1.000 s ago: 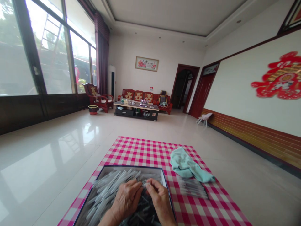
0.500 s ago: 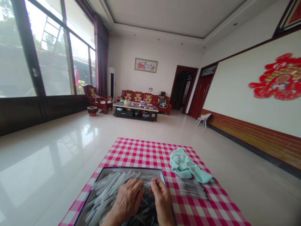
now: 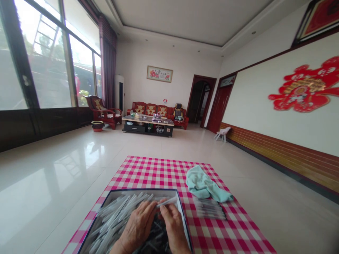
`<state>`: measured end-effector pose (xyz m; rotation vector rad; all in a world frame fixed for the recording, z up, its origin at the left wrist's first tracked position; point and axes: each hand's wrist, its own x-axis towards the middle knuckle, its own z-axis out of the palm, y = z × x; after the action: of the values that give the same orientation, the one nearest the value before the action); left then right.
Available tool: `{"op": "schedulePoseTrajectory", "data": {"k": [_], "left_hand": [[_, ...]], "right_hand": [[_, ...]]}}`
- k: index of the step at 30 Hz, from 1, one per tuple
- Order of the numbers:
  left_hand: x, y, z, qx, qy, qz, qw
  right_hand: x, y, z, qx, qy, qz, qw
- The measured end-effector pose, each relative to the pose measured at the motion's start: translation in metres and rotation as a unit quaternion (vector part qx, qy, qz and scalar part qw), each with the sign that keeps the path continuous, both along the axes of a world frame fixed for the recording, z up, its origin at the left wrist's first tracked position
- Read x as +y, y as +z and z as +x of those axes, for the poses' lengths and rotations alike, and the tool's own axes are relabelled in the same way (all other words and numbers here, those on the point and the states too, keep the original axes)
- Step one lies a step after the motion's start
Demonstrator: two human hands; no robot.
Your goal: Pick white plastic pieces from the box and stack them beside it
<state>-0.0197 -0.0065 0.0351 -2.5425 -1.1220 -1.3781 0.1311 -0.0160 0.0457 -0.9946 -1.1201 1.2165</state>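
Note:
Over an open box with a dark blue rim [image 3: 143,189], my two hands meet at the fingertips. My right hand [image 3: 173,222] pinches a clear plastic tube [image 3: 167,202], which looks like a pen barrel and points up to the right. The fingers of my left hand [image 3: 140,218] are closed at the tube's near end; what they grip is hidden. Many similar clear tubes [image 3: 113,215] lie loosely in the box's left side. Small dark pieces [image 3: 156,234] lie under my hands.
A pink-and-white checked cloth [image 3: 150,173] covers the table. Right of the box lie a crumpled mint-green towel [image 3: 203,183] and a blurred row of clear tubes with dark ends [image 3: 210,209]. Farther off stand a coffee table [image 3: 148,126] and a red wooden sofa [image 3: 150,108].
The view has swung slightly right. My hands have come closer together, and the clear tube now shows plainly above my right fingers, tilted up to the right.

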Motion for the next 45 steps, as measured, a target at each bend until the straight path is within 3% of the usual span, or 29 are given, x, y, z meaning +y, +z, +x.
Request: {"op": "schedulePoseTrajectory", "data": {"k": [5,9,11,13,17,21,28,35,45], "left_hand": [[0.003,-0.006,-0.005,-0.006,0.051,0.031,0.998],[0.008,-0.013,-0.006,-0.007,0.057,0.042,0.997],[0.009,-0.014,-0.006,-0.007,0.057,0.043,0.997],[0.009,-0.014,-0.006,-0.007,0.056,0.039,0.998],[0.008,-0.014,-0.007,-0.008,0.060,0.033,0.998],[0.009,-0.014,-0.008,-0.007,0.057,0.041,0.998],[0.008,-0.011,-0.009,-0.006,0.057,0.050,0.997],[0.007,-0.009,-0.009,-0.003,0.059,0.040,0.997],[0.005,-0.007,-0.007,-0.003,0.069,0.029,0.997]], "right_hand": [[0.005,0.025,0.035,0.008,-0.049,0.048,0.998],[0.010,0.036,0.101,-0.192,-0.126,0.139,0.963],[0.012,0.024,0.135,-0.319,-0.154,0.194,0.915],[0.011,0.002,0.164,-0.416,-0.172,0.233,0.862],[0.003,-0.046,0.202,-0.559,-0.136,0.240,0.782],[-0.001,-0.066,0.214,-0.608,-0.148,0.241,0.742],[0.008,-0.071,0.210,-0.603,-0.171,0.270,0.731],[0.017,-0.075,0.210,-0.633,-0.180,0.293,0.693],[0.033,-0.082,0.228,-0.604,-0.210,0.314,0.702]]}}
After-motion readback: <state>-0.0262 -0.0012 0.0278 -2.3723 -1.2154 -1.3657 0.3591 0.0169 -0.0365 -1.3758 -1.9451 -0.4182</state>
